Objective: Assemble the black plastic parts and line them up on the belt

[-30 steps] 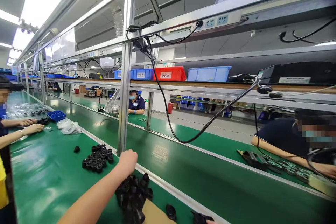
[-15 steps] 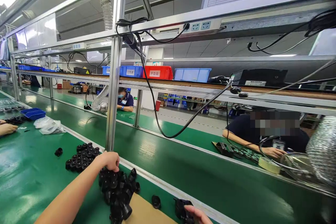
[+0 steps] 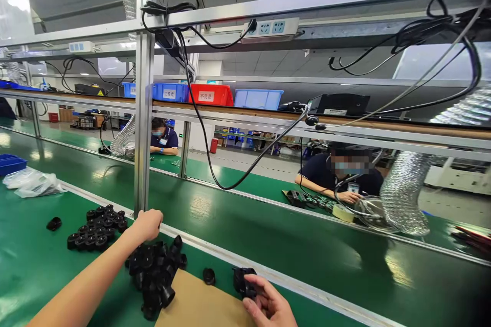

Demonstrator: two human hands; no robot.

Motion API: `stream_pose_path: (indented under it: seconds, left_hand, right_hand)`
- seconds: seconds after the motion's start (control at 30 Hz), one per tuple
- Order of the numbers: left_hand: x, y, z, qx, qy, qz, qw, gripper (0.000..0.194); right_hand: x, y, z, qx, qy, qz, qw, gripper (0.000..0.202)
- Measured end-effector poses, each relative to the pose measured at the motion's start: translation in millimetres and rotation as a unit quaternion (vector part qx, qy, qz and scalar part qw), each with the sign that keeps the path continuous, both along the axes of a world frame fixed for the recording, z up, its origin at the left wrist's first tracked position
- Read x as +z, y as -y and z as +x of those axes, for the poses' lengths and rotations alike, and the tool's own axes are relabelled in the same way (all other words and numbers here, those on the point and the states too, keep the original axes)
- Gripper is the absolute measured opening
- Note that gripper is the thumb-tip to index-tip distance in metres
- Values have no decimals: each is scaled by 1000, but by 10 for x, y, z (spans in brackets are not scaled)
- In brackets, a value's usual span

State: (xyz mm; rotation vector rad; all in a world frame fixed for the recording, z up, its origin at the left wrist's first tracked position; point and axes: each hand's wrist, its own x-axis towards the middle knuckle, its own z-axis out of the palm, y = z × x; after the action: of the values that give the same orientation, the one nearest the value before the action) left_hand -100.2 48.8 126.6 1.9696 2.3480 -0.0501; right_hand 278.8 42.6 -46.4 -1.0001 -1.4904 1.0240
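Over the back of a heap of black plastic parts [image 3: 151,271], my left hand [image 3: 149,225] hangs with its fingers curled; whether anything is inside is hidden. My right hand [image 3: 268,301] grips a black part [image 3: 243,282] between thumb and fingers at the right of the brown cardboard [image 3: 203,304]. A single round black part [image 3: 208,276] lies between the heap and my right hand. Left of my left forearm, more black parts [image 3: 95,227] stand grouped in rows, with one loose part [image 3: 54,223] farther left.
A metal post [image 3: 143,112] rises behind my left hand. A metal rail [image 3: 307,294] edges the green bench. A plastic bag [image 3: 34,184] and blue tray [image 3: 11,164] lie left. A black cable [image 3: 207,148] hangs from the shelf. Two people sit across the line.
The view has turned right. My left hand has lifted slightly off the heap toward the post. More of my right hand now shows, still at the black part.
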Motion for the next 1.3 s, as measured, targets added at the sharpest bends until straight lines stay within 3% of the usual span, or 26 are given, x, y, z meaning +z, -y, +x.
stream_pose_path:
  seconds: [0.13,0.3,0.47,0.53,0.63,0.77,0.87,1.0,1.3]
  left_hand:
    - [-23,144,501,-123,100,62,985,31]
    - [-475,446,1306,-241,202,33,949,30]
    - [-937,561,1626,-237,285,49,928,38]
    - [-1088,548,1654,-195,352,78,912,46]
    - [-1242,518,1689,-137,440,123,879,39]
    - [-1261,490,1744,-128,561,139,806,32]
    - [-1217,481,1766,-130,602,129,777,35]
    - [-1178,494,1771,-165,601,146,769,36]
    - [-1152,542,1796,-190,595,138,768,45]
  right_hand:
    - [125,17,59,32,24,5,999,63]
    - [206,14,140,67,45,11,997,58]
    - [192,37,149,82,35,12,996,58]
    - [195,45,146,87,36,11,996,57]
    - [208,52,141,82,41,10,996,58]
    - [211,47,137,72,43,5,996,55]
    - [210,39,132,61,43,40,996,48]
    - [223,45,125,63,38,81,994,40]
    - [246,76,105,92,38,97,990,37]
